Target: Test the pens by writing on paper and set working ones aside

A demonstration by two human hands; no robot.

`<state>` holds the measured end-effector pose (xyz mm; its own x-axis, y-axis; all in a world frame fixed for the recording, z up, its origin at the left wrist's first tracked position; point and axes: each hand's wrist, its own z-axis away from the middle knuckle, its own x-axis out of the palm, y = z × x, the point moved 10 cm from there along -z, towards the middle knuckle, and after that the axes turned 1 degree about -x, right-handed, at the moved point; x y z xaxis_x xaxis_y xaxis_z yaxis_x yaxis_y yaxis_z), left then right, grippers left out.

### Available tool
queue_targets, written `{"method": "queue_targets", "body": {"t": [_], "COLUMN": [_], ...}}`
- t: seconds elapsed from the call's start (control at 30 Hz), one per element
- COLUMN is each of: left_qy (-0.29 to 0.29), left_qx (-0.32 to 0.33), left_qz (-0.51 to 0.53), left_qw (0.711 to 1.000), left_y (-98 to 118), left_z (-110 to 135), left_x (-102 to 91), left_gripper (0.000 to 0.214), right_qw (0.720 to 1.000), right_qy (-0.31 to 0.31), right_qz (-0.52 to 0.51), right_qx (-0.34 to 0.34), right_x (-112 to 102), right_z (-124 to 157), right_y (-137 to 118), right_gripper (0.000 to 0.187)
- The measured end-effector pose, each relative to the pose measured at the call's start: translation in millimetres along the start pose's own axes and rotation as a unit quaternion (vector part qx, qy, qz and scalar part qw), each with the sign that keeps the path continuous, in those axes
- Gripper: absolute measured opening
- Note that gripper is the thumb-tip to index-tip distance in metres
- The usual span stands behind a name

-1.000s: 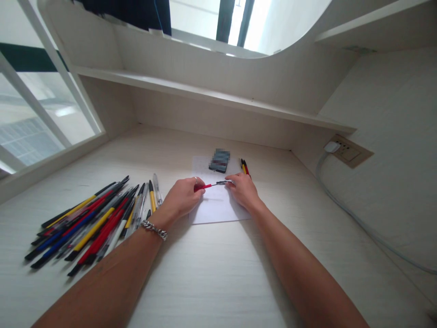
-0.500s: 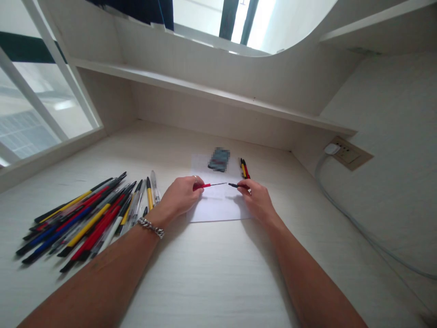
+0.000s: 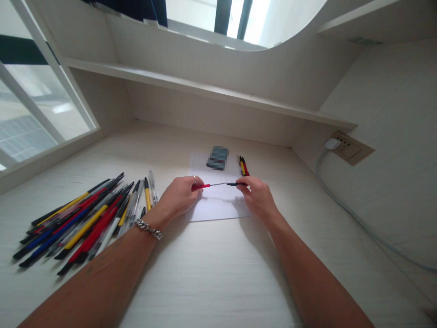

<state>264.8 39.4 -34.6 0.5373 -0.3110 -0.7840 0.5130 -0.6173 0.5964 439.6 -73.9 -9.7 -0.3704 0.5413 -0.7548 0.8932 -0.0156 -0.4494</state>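
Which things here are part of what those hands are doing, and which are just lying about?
Part of the work:
Red pen piece with thin rod, in the left hand
Black piece, in the right hand
Probably the pen pile and small pen group

Seemingly just there:
Paper below the hands
Pixelated object
Cable plugged into the socket

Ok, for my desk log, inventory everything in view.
Pen piece with rod: 1, red, left hand
Dark pen piece: 1, black, right hand
Paper: 1, white, on desk
Pixelated object: 1, grey, paper's far edge
Loose pens: many, mixed, desk's left
Far pens: several, mixed, beyond right hand
Desk: 1, pale, below
Shelves: 2, pale, above
Socket: 1, beige, right wall
Plug with cable: 1, white, in socket
Mirror or opening: 1, bright, top
Cloth: 1, navy, top left
Barred window: 1, white, left
Bracelet, ring: 1 each, silver, worn left
Left hand, right hand: 1 each, bare, centre
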Motion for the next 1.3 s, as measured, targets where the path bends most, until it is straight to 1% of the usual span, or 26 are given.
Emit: {"method": "queue_targets", "body": {"t": [0.13,0.3,0.53,0.77,0.97,1.13,1.3], "left_qy": [-0.002,-0.002,-0.014,-0.012,-0.011,-0.004,-0.004], "left_qx": [0.004,0.008,0.027,0.040,0.037,0.015,0.020], "left_qz": [0.010,0.010,-0.003,-0.001,0.002,0.015,0.013], "left_qw": [1.000,1.000,1.000,0.999,0.999,1.000,1.000], "left_y": [1,1,7,9,7,1,2], "left_z": [1,1,2,1,2,1,0], "left_x": [0.7,1.5,2.8,3.1,2.6,0.8,0.2], "left_gripper": [0.019,0.020,0.022,0.023,0.021,0.021,0.021], "right_qw": [1.000,1.000,1.000,1.000,1.000,0.999,0.999], "right_qy": [-0.007,-0.016,-0.015,-0.017,-0.012,0.000,-0.003], "right_qz": [-0.008,-0.014,-0.011,-0.006,-0.019,-0.035,-0.036], "right_qx": [0.007,-0.007,-0.024,-0.013,-0.010,-0.010,-0.005], "right_x": [2,2,3,3,1,-3,-2], "right_z": [0,0,1,0,0,0,0], "right_y": [2,-6,-13,-7,-3,3,6], "right_gripper": [0.013,0.013,0.014,0.014,0.013,0.014,0.014]}}
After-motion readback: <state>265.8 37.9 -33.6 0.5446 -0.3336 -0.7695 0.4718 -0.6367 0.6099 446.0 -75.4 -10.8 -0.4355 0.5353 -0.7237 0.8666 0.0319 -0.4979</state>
